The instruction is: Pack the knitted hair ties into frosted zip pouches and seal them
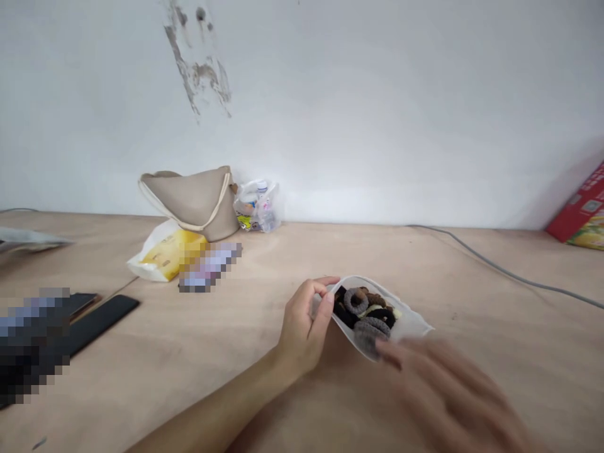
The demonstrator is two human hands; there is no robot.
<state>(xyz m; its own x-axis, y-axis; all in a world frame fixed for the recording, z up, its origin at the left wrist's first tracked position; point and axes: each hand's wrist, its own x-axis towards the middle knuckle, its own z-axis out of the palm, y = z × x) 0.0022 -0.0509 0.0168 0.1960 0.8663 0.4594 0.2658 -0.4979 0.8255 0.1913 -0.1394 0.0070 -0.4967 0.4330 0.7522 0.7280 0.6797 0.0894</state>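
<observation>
My left hand is pinching the white pouch over the bench, apparently keeping it gaping around the hair ties; my blurred right hand is hovering alongside, grip unclear.

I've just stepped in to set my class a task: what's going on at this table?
A person's left hand pinches the edge of an open white pouch above the wooden table. Dark, grey and brown fabric rings, apparently hair ties, lie inside. The right hand, blurred, is at the pouch's near side; whether it grips anything is unclear. Farther back, a beige bag stands behind a yellow-and-white packet.
</observation>
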